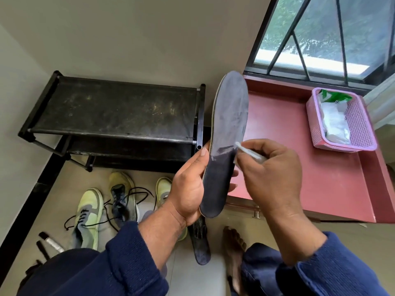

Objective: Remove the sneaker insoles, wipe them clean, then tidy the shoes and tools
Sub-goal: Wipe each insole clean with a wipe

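Down at far left, a foil-wrapped tube (52, 244) on the floor, dark cap at its upper end, partly cut off by a knee; no readable label. Above it, black rack (115, 110) against the wall, top shelf dusty, lower tiers mostly hidden. In front of the rack, three pale-green sneakers on the tiles: left sneaker (87, 218) with grey tongue and loose black laces, middle sneaker (123, 195) laces trailing, third sneaker (164, 192) half hidden behind the left forearm. No brand legible on any.

At centre, left hand (189, 189) gripping the dark insole (226, 142) by its heel end, thumb along the left edge, fingers curled behind, fingertips just peeping out on the right. Held upright, toe toward the window; upper part greyish and smeared, heel part darker. Below it, a second insole (201, 246) flat on the floor, partly hidden by the wrist, beside a bare foot (234, 253).

Right hand (267, 174) pinching a white wipe (249, 153), pressed to the held insole's right edge at mid-length.

Further right, red cabinet (299, 163). On its far corner, pink basket (361, 124) holding white plastic packs, one with green print, too blurred to read. Barred window (320, 35) above.
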### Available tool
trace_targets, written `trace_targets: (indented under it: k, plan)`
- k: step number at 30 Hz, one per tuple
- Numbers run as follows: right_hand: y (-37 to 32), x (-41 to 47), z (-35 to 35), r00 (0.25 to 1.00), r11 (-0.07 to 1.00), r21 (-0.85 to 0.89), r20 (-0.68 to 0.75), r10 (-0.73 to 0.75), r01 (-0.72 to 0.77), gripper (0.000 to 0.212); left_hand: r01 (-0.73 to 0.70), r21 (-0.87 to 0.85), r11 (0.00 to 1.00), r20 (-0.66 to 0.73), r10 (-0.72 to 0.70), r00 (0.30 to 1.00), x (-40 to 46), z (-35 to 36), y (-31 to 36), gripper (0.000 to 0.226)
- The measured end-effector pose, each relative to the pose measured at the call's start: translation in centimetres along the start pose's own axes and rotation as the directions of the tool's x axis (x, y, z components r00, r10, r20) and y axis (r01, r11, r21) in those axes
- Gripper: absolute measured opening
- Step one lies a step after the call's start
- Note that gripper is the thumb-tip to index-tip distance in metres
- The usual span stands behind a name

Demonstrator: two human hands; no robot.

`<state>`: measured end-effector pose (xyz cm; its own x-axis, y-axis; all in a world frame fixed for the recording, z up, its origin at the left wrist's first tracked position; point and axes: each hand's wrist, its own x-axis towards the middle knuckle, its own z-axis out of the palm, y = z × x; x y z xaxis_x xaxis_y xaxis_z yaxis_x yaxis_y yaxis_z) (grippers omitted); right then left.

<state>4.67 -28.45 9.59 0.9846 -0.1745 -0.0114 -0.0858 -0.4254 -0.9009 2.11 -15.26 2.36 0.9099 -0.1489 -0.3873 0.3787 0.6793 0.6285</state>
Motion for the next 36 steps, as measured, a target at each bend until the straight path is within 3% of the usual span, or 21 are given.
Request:
trace_targets:
  k: [3,6,9,11,13,16,19,24,31,36]
  plan:
    - [0.0,-1.0,1.0,0.994,1.000,-0.013,0.109,-0.004,0.005,0.014,-0.019,-0.036,0.999,0.015,0.019,1.000,-0.5,0.4,-0.3,0.053]
    - [-0.8,-1.7,1.2,0.966,0.994,0.110,0.256,-0.044,0.016,0.015,-0.032,-0.062,0.998,0.047,0.035,0.998,-0.8,0.5,-0.1,0.046]
    - [-0.6,-0.5,0.1,0.992,0.989,0.144,0.117,-0.044,0.027,0.016,-0.042,-0.074,0.996,0.066,0.047,0.997,-0.7,0.5,0.2,0.045]
    - [0.0,0.3,-0.5,0.998,0.998,0.032,-0.004,-0.061,0.061,0.020,-0.031,-0.050,0.998,0.075,0.034,0.997,-0.6,0.8,0.4,0.048]
    - [0.3,0.2,-0.1,0.995,0.993,-0.061,0.000,-0.097,0.097,0.021,-0.040,-0.015,0.999,0.111,0.042,0.993,-0.7,1.0,0.2,0.047]
    - [0.3,-0.9,0.6,0.956,0.950,-0.161,0.170,-0.240,0.268,0.021,-0.066,-0.008,0.998,0.129,0.066,0.989,-0.9,0.9,0.2,0.044]
    - [-0.1,-0.8,-0.1,0.882,0.919,-0.131,0.360,-0.304,0.371,0.023,-0.049,-0.026,0.998,0.121,0.052,0.991,-1.0,0.5,0.6,0.044]
    - [0.0,0.3,-1.1,0.923,0.894,-0.230,0.070,-0.378,0.384,0.020,0.050,0.039,0.998,0.187,-0.056,0.981,-0.6,0.8,0.4,0.047]
    - [0.1,0.0,-1.0,0.834,0.809,-0.288,0.390,-0.390,0.513,0.019,0.128,0.026,0.991,0.227,-0.130,0.965,-0.6,-0.4,0.4,0.046]
    - [0.7,1.2,-1.6,0.892,0.826,-0.338,0.159,-0.423,0.452,0.019,0.212,-0.011,0.977,0.286,-0.200,0.937,-0.2,-0.2,0.6,0.047]
